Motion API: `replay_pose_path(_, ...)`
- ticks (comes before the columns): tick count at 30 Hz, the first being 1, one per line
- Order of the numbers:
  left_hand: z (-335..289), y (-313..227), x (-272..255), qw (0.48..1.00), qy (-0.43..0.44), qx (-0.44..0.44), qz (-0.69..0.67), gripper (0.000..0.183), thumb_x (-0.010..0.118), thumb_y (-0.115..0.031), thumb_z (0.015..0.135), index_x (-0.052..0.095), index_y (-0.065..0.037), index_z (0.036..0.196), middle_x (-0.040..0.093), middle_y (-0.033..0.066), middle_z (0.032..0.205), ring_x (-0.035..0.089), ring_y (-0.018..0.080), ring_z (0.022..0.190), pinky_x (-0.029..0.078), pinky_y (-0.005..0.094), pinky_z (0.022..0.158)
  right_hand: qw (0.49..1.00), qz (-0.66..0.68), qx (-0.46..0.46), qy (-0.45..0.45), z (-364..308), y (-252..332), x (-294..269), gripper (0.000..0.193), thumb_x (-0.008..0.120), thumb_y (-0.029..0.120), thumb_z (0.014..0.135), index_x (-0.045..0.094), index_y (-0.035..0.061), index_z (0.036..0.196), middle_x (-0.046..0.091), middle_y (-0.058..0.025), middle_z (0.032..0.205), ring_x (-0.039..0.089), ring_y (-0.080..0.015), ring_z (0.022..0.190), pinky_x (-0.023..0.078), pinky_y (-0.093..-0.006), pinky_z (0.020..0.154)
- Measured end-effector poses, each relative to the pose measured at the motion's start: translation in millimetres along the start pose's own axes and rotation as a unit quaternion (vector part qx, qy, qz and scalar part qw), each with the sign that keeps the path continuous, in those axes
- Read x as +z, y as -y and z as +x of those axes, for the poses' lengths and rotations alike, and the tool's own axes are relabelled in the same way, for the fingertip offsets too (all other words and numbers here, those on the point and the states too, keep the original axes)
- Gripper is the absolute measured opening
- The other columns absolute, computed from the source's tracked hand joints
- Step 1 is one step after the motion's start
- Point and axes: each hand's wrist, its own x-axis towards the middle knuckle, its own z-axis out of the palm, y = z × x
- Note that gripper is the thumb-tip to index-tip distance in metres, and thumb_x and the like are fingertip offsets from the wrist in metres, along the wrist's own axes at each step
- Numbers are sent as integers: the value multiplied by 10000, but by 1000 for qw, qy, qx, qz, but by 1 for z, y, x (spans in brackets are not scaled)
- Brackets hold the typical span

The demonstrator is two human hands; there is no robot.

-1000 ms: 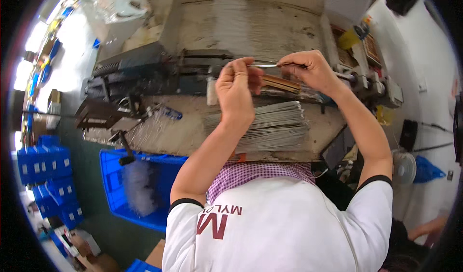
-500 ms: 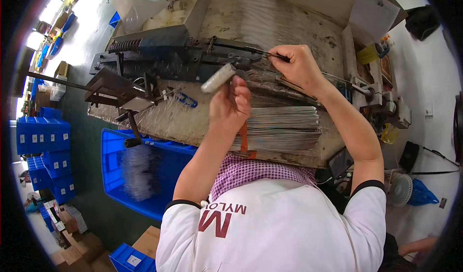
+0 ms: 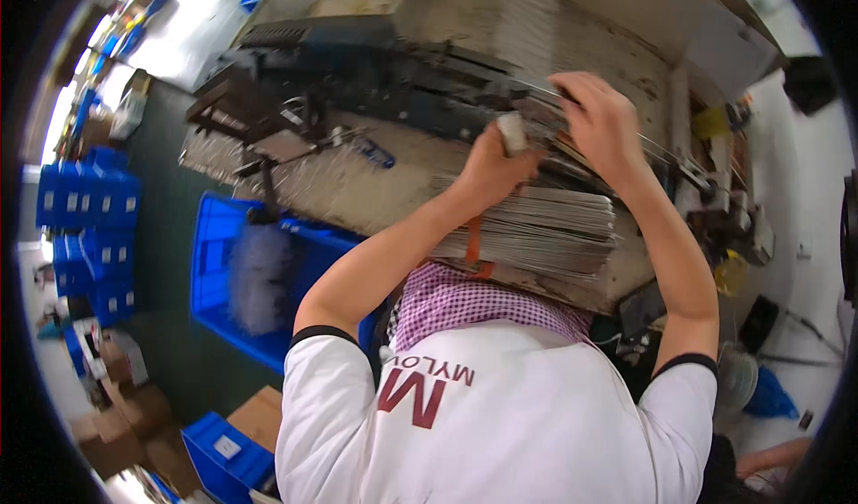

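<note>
My left hand [image 3: 497, 172] is wrapped round a whitish cylindrical handle [image 3: 513, 134] in front of the dark metal bench machine [image 3: 357, 75]. Up and to the right of it, my right hand [image 3: 603, 124] has its fingers curled beside a thin metal rod [image 3: 660, 149]; blur and the fingers hide what is in them. Just below my left hand, a thick bundle of thin straight metal wires [image 3: 554, 234] lies on the worn bench. An orange strap [image 3: 473, 240] is near the bundle's left end.
A blue plastic bin [image 3: 210, 272] stands below the bench at left, near a crank arm [image 3: 262, 187]. A small blue tool [image 3: 375, 153] lies on the bench. Stacked blue bins [image 3: 88, 200] are farther left. Metal fittings [image 3: 715, 196] sit at the bench's right end.
My left hand has moved right with the whitish handle, closer to my right hand. The dark tool seen in my right hand earlier no longer shows clearly. The whole view has shifted slightly.
</note>
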Motion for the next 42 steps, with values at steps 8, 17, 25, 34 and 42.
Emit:
replay_pose_path(8, -53, 3, -134, 972, -184, -124, -81, 362, 600, -320, 897, 541, 22, 998, 613, 123, 758, 615, 202, 597, 472, 287, 448, 987, -57, 10, 152, -81, -3, -37, 306, 619, -58, 722, 588, 3, 1020, 621, -158, 978, 631, -337, 798, 516, -376, 649)
replay_pose_path(17, -35, 1, -162, 959, -255, -107, -53, 349, 518, -313, 947, 551, 32, 982, 632, 126, 750, 628, 184, 549, 443, 243, 397, 966, -7, 231, 117, -112, -60, -35, 194, 644, 57, 802, 611, -8, 982, 585, -180, 920, 585, -348, 863, 473, -379, 736)
replay_pose_path(25, -35, 8, -171, 967, -244, -43, -58, 281, 516, -241, 948, 593, 22, 888, 599, 80, 635, 536, 137, 447, 375, 221, 370, 948, -1, 279, 156, -107, -61, -42, 125, 624, 61, 810, 588, -35, 884, 553, -206, 848, 555, -391, 810, 445, -421, 709)
replay_pose_path(34, -60, -43, -32, 981, -85, -64, -161, 252, 512, -225, 954, 610, 1, 898, 607, 73, 645, 561, 127, 496, 428, 237, 419, 925, 195, 325, 30, -87, 1, -103, 107, 584, 8, 839, 558, -45, 929, 606, -130, 820, 605, -175, 682, 472, -303, 622)
replay_pose_path(42, 16, -34, 105, 968, 237, -21, -82, 286, 477, -227, 968, 594, 24, 895, 614, 88, 661, 585, 141, 537, 438, 249, 458, 947, 198, 243, -75, -75, -78, -83, 101, 509, 27, 907, 545, -24, 987, 616, -91, 843, 589, -150, 691, 481, -287, 600)
